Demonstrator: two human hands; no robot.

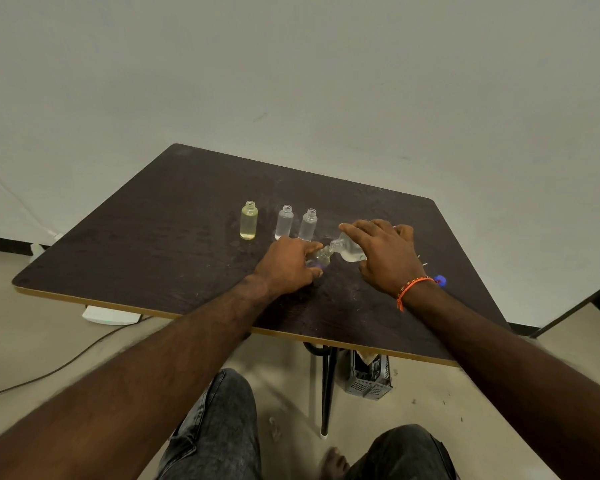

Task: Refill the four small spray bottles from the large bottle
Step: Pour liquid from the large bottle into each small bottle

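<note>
My right hand [383,254] grips the large clear bottle [350,250], tipped to the left with its neck at the mouth of a small clear bottle [321,258]. My left hand [288,266] holds that small bottle on the dark table [153,237]. Three more small bottles stand uncapped in a row behind: a yellowish one [248,220] holding yellowish liquid, and two frosted clear ones [284,222] [308,224]. My hands hide most of the held bottles.
A blue cap [440,280] lies on the table to the right of my right wrist. Under the table are a grey crate [368,377], a black table leg [327,386] and a white device [111,316] with a cable on the floor.
</note>
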